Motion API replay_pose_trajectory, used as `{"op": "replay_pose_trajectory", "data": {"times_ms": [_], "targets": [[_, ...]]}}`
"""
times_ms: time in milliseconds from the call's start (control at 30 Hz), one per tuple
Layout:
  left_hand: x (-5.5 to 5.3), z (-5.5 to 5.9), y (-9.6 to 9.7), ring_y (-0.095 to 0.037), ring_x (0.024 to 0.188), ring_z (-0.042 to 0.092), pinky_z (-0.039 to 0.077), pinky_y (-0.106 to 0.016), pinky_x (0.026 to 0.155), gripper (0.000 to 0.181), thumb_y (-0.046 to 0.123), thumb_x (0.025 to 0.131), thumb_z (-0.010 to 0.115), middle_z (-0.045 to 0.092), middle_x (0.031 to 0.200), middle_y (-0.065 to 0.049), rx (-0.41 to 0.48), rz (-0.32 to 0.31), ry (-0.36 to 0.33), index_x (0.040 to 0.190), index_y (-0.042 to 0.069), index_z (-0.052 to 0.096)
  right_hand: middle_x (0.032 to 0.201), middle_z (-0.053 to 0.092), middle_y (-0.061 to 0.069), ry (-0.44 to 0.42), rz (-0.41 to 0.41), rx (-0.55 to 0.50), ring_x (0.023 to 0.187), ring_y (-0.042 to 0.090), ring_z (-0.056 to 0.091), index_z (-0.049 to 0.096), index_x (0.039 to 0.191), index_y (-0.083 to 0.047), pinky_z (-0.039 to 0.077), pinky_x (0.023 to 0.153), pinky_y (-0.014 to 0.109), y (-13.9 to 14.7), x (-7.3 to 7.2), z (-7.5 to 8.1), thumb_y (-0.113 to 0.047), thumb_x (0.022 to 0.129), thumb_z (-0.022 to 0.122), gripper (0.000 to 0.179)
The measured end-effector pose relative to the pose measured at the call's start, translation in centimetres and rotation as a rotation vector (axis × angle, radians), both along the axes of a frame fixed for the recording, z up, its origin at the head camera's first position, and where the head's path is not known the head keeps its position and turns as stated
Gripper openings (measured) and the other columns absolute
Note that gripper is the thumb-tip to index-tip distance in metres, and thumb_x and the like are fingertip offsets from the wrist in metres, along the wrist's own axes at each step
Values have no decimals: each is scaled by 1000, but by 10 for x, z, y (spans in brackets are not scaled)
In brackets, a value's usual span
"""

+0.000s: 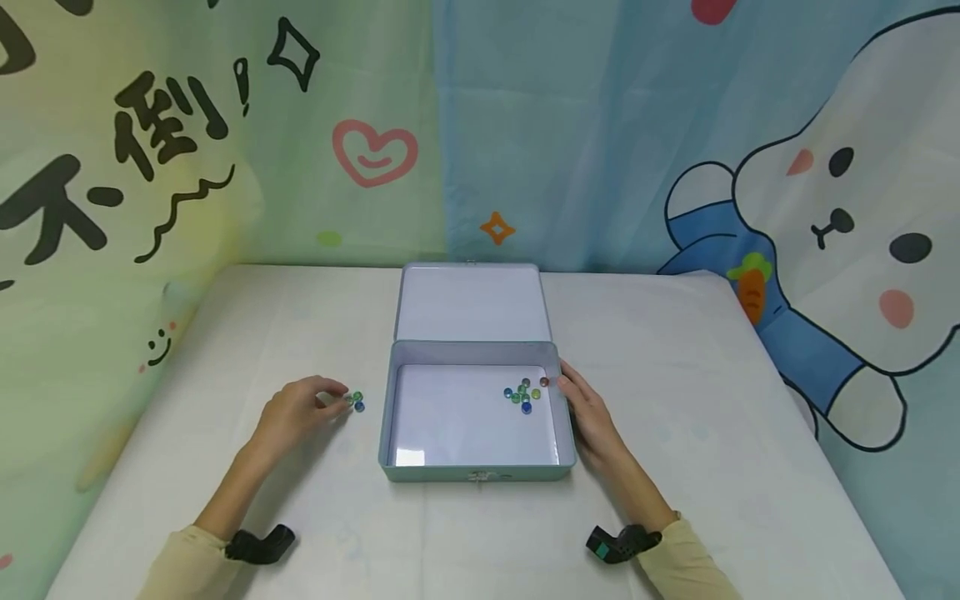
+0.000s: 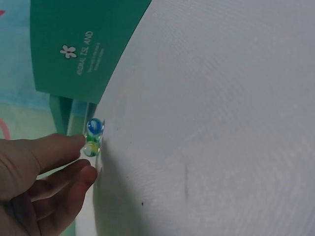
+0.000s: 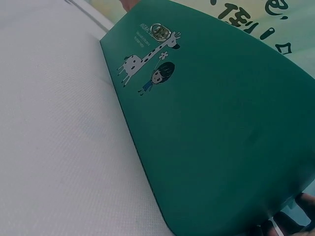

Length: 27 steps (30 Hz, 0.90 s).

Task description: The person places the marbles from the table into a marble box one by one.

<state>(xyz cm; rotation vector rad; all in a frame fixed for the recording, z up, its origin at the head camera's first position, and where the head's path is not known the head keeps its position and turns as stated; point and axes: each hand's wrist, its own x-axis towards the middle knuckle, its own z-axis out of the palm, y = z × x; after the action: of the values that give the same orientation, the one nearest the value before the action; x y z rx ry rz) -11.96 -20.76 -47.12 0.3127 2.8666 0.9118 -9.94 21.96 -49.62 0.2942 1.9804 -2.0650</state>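
Observation:
A green metal tin box [image 1: 480, 473] stands in the middle of the table with its lid [image 1: 472, 304] folded back. Several glass marbles [image 1: 527, 407] lie inside, toward the right wall. To the left of the tin, a few more marbles [image 1: 359, 407] sit close together on the cloth. My left hand [image 1: 300, 412] is beside them with its fingers loosely bent, fingertips right at a yellow-green marble [image 2: 91, 149]; a blue marble [image 2: 94, 126] is just beyond. My right hand [image 1: 591, 419] grips the tin's right wall near its back corner, with a digit over the rim.
White cloth covers the table [image 1: 675, 375]. A printed curtain [image 1: 555, 133] hangs behind and along the sides. Black wrist cameras [image 1: 260, 546] are strapped to both wrists. The tin's green outer side [image 3: 211, 108] carries a giraffe picture.

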Motion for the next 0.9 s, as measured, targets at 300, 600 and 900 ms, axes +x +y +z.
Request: {"op": "replay_pose_trajectory", "data": {"times_ms": [300,600,900], "targets": [[2,-3,4,-16,73,67,47,-26,55,18,21,87,72,75,91,-6,-39,13,14,99,8,73,162,22,6,4,0,2,150,28,18,27,154,-21,20,121,48,-1,0,0,-36,103,45,56],[3,-6,7,-15,72,67,48,-26,55,17,19,86,71,75,90,-7,-35,17,3,98,7,72,161,25,7,2,-7,4,149,29,22,27,154,-22,23,119,48,-1,1,0,-37,102,46,57],[3,0,6,-13,70,67,48,-26,56,15,18,86,71,75,88,-7,-28,35,22,96,7,73,162,22,7,1,-5,-6,150,29,18,26,154,-21,20,121,49,-1,0,0,-34,103,44,56]]}}
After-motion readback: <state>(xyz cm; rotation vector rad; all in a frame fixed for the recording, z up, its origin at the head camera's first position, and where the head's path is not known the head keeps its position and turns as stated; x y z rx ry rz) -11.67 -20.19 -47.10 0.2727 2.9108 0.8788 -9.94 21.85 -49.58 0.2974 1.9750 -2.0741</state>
